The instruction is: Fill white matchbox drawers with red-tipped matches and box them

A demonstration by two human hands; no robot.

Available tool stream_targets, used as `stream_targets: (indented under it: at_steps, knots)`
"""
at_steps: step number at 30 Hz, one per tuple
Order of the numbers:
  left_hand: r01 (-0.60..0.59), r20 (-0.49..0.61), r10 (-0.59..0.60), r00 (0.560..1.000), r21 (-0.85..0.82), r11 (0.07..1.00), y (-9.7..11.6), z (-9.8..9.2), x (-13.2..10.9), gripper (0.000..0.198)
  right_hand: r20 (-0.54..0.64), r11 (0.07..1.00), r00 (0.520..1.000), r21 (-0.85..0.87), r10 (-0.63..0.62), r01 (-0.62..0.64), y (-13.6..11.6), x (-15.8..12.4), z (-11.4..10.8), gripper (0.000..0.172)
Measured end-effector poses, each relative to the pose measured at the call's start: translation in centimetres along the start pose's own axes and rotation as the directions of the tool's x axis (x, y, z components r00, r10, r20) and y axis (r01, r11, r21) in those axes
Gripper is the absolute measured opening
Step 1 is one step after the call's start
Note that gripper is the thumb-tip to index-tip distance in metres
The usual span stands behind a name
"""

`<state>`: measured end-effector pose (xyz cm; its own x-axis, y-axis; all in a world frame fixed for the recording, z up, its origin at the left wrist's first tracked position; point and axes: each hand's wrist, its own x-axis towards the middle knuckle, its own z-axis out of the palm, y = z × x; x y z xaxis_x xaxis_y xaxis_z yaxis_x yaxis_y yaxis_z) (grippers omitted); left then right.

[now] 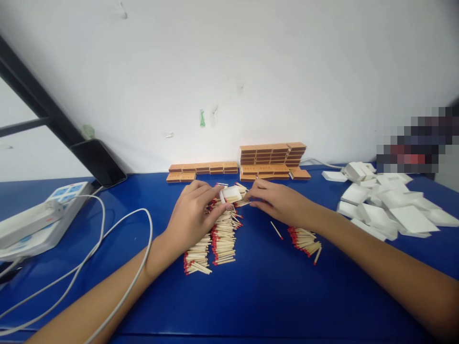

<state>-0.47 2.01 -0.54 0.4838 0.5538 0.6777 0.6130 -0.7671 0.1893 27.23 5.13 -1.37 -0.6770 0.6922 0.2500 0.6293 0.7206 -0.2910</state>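
My left hand (193,212) curls over a heap of red-tipped matches (222,236) on the blue table (251,296) and pinches a small white matchbox tray (231,193) at its left edge. My right hand (278,200) reaches in from the right, fingers pinched on a few matches at the tray's right side. A smaller bunch of matches (304,239) lies under my right wrist, with one loose match (276,230) beside it.
Orange matchbox sleeves stand stacked against the wall (272,160), with a lower row (202,171) to their left. White empty trays (383,203) pile up at the right. A power strip (39,217), white cables (118,239) and a dark phone (98,162) sit at the left.
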Motion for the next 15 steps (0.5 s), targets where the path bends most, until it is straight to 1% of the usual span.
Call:
stream_targets:
  at_steps: [2,5,12,15]
  knots:
    - [-0.004,0.000,0.004,1.000,0.001,1.000,0.02,-0.02,0.01,0.037,0.027,0.999,0.999,0.015,0.034,-0.034,0.47,0.04,0.42,0.016]
    - [-0.012,0.002,0.012,1.000,0.004,1.000,0.14,-0.04,0.05,0.038,0.024,0.997,0.997,0.029,0.067,-0.068,0.59,0.14,0.82,0.012]
    - [-0.012,0.003,0.012,1.000,0.010,1.000,0.16,0.01,0.02,0.038,0.022,0.997,0.997,0.038,0.073,-0.074,0.47,0.23,0.93,0.015]
    - [-0.022,0.004,0.022,1.000,0.011,1.000,0.09,0.01,-0.03,0.039,0.026,0.996,0.996,0.011,0.084,-0.084,0.30,0.22,0.89,0.013]
